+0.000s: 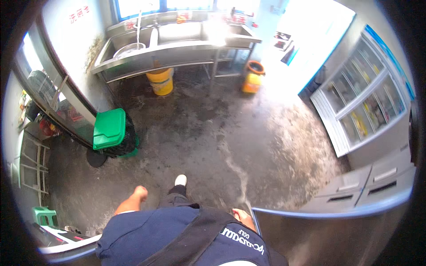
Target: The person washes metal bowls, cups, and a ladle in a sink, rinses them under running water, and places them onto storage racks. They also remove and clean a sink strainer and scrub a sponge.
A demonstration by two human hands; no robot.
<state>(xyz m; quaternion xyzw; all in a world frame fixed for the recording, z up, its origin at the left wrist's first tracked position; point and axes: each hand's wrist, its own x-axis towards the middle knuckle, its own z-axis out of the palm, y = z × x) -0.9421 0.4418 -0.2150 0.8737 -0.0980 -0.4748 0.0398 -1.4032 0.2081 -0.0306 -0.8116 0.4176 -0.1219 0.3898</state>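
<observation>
My left hand (141, 193) hangs out over the wet, dark concrete floor (199, 139), fingers curled in, with no object visible in it. My right hand (243, 217) is low beside my body, at the near corner of a dark, blue-edged surface (319, 232). Part of that hand is hidden by my shirt, and whether it touches the edge is unclear. One white shoe (180, 180) is stretched forward on the floor.
Ahead stands a stainless-steel sink unit (159, 55) with a basin (128, 50) inside; yellow buckets (160, 83) are below and beside it. A green-lidded bin (109, 128) is left. On the right are a glass-door refrigerator (362, 89), grey cabinets (352, 183) and a bright doorway (316, 33).
</observation>
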